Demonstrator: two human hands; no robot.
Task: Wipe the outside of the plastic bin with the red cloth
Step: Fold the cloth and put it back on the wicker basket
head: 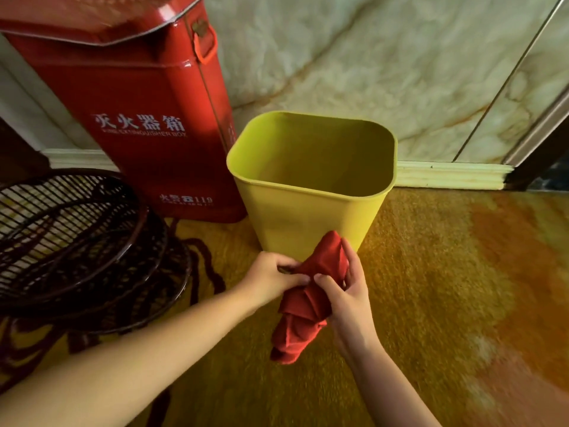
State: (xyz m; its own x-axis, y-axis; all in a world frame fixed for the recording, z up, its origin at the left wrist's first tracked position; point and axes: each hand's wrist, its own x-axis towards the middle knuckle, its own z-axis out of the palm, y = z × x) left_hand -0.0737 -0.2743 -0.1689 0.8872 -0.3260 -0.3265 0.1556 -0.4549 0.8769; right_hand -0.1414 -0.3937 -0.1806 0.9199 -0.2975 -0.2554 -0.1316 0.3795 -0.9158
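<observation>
A yellow plastic bin stands upright and empty on the floor in the middle of the view. Just in front of its lower wall I hold a bunched red cloth with both hands. My left hand pinches the cloth's left edge. My right hand grips it from the right, fingers curled over the folds. The cloth's top corner overlaps the bin's near wall; its lower end hangs free.
A red metal fire extinguisher box stands against the marble wall, left of the bin and close to it. A dark wicker stool fills the left foreground. Yellow-orange floor stretches to the right, with a white skirting board behind.
</observation>
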